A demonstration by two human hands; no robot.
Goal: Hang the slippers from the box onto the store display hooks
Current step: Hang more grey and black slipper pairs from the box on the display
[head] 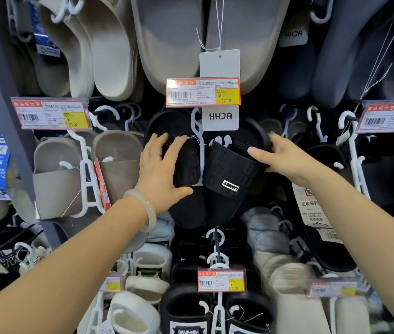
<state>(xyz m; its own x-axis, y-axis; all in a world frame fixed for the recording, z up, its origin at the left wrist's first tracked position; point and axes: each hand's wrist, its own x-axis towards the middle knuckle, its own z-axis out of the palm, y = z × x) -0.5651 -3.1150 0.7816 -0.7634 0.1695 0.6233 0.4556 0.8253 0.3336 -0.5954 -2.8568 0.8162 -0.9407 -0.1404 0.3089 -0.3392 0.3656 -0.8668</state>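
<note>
Crowded slipper wall, black slipper pair point(211, 182) on its white hanger point(197, 141) under the 22.90 price tag point(202, 92), left hand point(161, 173) spread flat on it, right hand point(279, 156) gripping its edge, could slip off the hook if let go before seating.

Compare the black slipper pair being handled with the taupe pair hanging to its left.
The black slipper pair is dark with a white logo patch; the taupe pair is plain grey-brown. Both hands, left hand and right hand, hold the black pair; nothing touches the taupe pair. Both sit on white plastic hangers.
</note>
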